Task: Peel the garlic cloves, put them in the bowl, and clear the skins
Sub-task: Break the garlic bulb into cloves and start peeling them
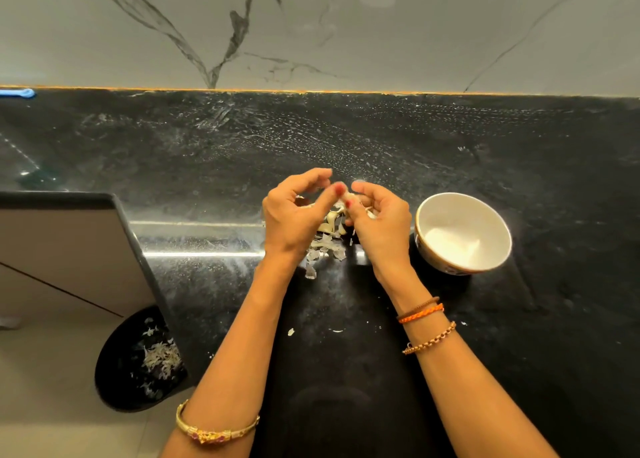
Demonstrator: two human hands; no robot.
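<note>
My right hand (379, 215) pinches a pale garlic clove (346, 198) between thumb and fingers above the black counter (346, 139). My left hand (294, 212) meets it from the left, its thumb and curled fingers picking at the clove's tip. Under both hands lies a heap of papery garlic skins (327, 241), with a few unpeeled pieces mixed in. A white bowl (431, 212) stands just right of my right hand, holding pale peeled cloves at its bottom.
A black bin (121, 364) with skins inside stands on the floor at lower left, beside the counter's end. Small skin scraps (291, 332) lie on the counter nearer me. A blue object (20, 93) rests at the far left by the wall.
</note>
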